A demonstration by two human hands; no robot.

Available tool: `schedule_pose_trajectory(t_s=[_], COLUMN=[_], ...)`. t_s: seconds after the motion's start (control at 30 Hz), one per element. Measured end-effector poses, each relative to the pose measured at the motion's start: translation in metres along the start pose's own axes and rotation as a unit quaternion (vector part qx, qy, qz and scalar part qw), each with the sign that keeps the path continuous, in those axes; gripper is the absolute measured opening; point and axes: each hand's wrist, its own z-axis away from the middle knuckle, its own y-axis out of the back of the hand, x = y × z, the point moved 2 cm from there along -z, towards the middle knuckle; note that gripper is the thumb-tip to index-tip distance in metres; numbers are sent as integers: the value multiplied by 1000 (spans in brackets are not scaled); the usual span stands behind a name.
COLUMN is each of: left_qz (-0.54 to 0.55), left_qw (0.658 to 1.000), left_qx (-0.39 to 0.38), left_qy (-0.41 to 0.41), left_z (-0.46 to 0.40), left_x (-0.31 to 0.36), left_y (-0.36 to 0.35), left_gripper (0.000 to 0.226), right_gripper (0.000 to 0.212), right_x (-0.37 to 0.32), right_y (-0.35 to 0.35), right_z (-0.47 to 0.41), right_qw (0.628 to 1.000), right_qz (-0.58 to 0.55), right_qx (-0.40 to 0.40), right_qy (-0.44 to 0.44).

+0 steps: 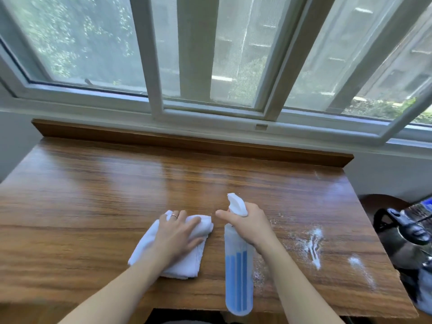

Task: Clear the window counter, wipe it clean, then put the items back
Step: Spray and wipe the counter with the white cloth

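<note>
Cloth [177, 249] lay folded on the wooden bench [93, 195], our left hand [177, 232] spread flat on it; our right hand [247, 224] gripped the spray bottle [238, 272] by its neck; white powder [314, 246] streaked the bench's right side.

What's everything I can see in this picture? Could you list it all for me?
counter: one, brown wood, below the window
cloth: one, white, folded, counter near the front, under the left hand
spray bottle: one, clear with blue liquid and white head, held at the front edge
white powder: streaks and patches, counter's right side
window: one, white-framed sliding panes, behind the counter
dark items: blurred, count unclear, right of the counter
left hand: flat on the cloth
right hand: gripping the bottle's neck
</note>
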Motion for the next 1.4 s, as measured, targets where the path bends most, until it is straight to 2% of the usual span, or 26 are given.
schedule_pose_trajectory(t_s=[0.37,0.5,0.67,1.07,1.2,1.4], left_qz=[13,10,1,-25,-15,-12], left_qw=[999,998,998,994,996,997], left_qx=[7,17,-4,-69,-82,-48], left_qy=[52,63,67,80,43,60], left_z=[95,108,90,-1,-1,30], left_x=[47,54,45,8,7,17], left_y=[13,14,13,6,2,13], left_gripper=[39,40,45,54,56,52], right_gripper=[39,51,39,36,39,40], right_x=[20,26,26,26,29,32], right_y=[2,3,8,16,17,15], right_z=[24,32,38,51,54,52], right_qw=[997,996,995,997,998,999], right_qz=[36,48,63,36,43,35], right_qx=[-55,-62,-64,-39,-30,-21], right_qy=[34,38,45,50,40,25])
